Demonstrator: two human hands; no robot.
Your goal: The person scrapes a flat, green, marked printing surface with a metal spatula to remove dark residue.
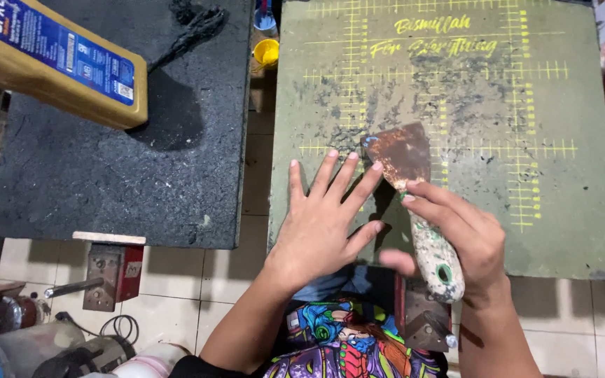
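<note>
From above, the left hand [323, 224] lies flat on the green board [526, 210], fingers spread. The right hand [467, 241] is clamped around the scraper [414, 196]; its rusty blade rests on the board beside the left fingertips. The handle's middle is hidden under the fingers. A yellow bottle [57, 59] is cut off top left.

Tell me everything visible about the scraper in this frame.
The scraper has a wide, flat metal blade, rust-brown and caked with residue, and a pale, paint-stained handle with green showing at a hole near its end. The right hand holds the handle, blade pointing away from the person, its edge down on the green gridded board. The left hand lies flat beside it, fingertips near the blade.
</note>
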